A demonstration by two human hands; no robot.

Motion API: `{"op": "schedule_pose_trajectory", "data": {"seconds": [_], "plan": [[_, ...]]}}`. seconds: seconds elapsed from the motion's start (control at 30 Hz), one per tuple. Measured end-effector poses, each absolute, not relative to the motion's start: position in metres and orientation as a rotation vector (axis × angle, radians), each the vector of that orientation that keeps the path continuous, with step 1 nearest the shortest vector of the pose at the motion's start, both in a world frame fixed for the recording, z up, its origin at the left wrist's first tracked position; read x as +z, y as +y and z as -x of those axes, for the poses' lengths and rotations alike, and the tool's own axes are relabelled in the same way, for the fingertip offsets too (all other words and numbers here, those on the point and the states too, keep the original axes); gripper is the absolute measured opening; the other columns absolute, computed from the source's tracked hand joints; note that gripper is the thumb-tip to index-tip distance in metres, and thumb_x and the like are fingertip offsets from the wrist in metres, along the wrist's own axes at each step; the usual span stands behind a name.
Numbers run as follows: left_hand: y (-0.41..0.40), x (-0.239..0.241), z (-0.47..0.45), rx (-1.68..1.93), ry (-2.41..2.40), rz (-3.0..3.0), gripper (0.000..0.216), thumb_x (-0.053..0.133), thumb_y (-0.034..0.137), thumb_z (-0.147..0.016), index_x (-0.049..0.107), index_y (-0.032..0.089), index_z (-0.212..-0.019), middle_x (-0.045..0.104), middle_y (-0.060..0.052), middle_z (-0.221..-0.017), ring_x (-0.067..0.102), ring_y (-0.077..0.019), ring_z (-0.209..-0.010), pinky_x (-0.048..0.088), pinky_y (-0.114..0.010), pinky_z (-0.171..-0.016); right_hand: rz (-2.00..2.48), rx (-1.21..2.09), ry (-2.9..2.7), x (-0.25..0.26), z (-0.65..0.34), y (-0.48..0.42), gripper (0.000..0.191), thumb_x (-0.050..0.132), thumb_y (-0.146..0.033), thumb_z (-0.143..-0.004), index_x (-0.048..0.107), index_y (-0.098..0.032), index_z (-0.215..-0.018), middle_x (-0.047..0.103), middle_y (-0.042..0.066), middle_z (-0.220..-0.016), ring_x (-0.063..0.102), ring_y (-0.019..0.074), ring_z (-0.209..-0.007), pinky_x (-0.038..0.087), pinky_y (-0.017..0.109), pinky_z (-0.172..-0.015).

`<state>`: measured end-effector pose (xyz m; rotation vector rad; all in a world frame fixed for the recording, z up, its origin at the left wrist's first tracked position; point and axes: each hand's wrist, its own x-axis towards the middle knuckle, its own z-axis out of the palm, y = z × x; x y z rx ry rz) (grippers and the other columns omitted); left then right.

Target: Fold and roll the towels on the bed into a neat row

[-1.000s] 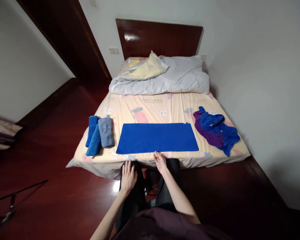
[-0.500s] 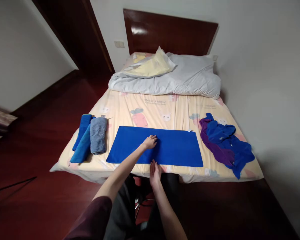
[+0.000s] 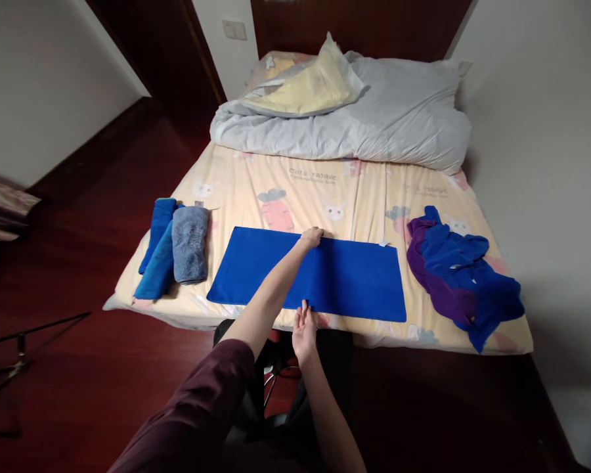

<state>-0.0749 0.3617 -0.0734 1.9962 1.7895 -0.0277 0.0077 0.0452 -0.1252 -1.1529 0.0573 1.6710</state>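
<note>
A blue towel (image 3: 364, 279) lies flat in a long rectangle across the foot of the bed, with a small white tag at its far edge. My left hand (image 3: 312, 236) reaches over to the middle of that far edge, its fingers curled together on the cloth. At the near edge, my right hand (image 3: 304, 332) is turned palm up with fingers stretched out, the fingertips touching or just over the towel's border.
Rolled blue towels (image 3: 157, 263) and a grey-blue rolled towel (image 3: 190, 244) lie left. A crumpled blue and purple pile of cloth (image 3: 465, 276) lies right. A grey quilt (image 3: 389, 125) and yellow pillow (image 3: 315, 85) fill the bed's head. A black stand (image 3: 20, 351) is on the floor.
My left hand has moved from the middle of the towel to its far edge, and its fingers have curled. My right hand stays by the near edge. The view has tipped downward.
</note>
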Motion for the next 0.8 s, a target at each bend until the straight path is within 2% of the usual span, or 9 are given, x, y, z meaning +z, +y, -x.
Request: {"op": "schedule_pose_trajectory", "data": {"seconds": [0.2,0.3,0.43,0.57,0.8], "plan": [[0.361,-0.067,0.065,-0.049,1.831,-1.939,0.028,0.056,0.015,-0.094,0.074,0.017,-0.115,0.065,-0.016,-0.130,0.065,-0.0278,-0.121,0.052,-0.035,-0.103,1.170,1.687,0.037,-0.123,-0.011,0.040,0.031,0.063,-0.041,-0.098,0.065,-0.028,-0.127,0.055,0.007,-0.157,0.065,0.0169,-0.131,0.054,0.035,-0.109],[0.360,-0.065,0.065,-0.043,1.857,-1.913,0.029,0.055,0.020,-0.097,0.073,0.015,-0.119,0.064,-0.018,-0.130,0.064,-0.0297,-0.123,0.051,-0.038,-0.104,1.172,1.705,0.029,-0.121,-0.013,0.039,0.034,0.060,-0.041,-0.100,0.063,-0.027,-0.131,0.055,0.007,-0.157,0.065,0.0161,-0.130,0.054,0.033,-0.107],[0.359,-0.062,0.069,-0.017,1.879,-1.891,0.033,0.050,0.027,-0.101,0.072,0.016,-0.123,0.064,-0.017,-0.131,0.064,-0.0282,-0.122,0.051,-0.036,-0.104,1.210,1.692,0.063,-0.117,-0.012,0.043,0.034,0.056,-0.036,-0.102,0.061,-0.027,-0.134,0.058,0.008,-0.154,0.066,0.0158,-0.128,0.055,0.032,-0.106],[0.359,-0.060,0.070,0.039,1.885,-1.890,0.033,0.048,0.028,-0.102,0.072,0.019,-0.122,0.062,-0.015,-0.134,0.065,-0.0267,-0.120,0.051,-0.035,-0.104,1.211,1.700,0.069,-0.115,-0.012,0.043,0.033,0.055,-0.036,-0.103,0.064,-0.027,-0.132,0.057,0.007,-0.156,0.065,0.0154,-0.130,0.054,0.032,-0.109],[0.361,-0.063,0.067,0.125,1.903,-1.854,0.031,0.049,0.027,-0.102,0.069,0.020,-0.125,0.067,-0.016,-0.125,0.066,-0.0274,-0.117,0.052,-0.036,-0.098,1.185,1.706,0.067,-0.117,-0.014,0.035,0.029,0.054,-0.038,-0.104,0.069,-0.026,-0.125,0.056,0.006,-0.157,0.061,0.0153,-0.136,0.049,0.036,-0.116]]}}
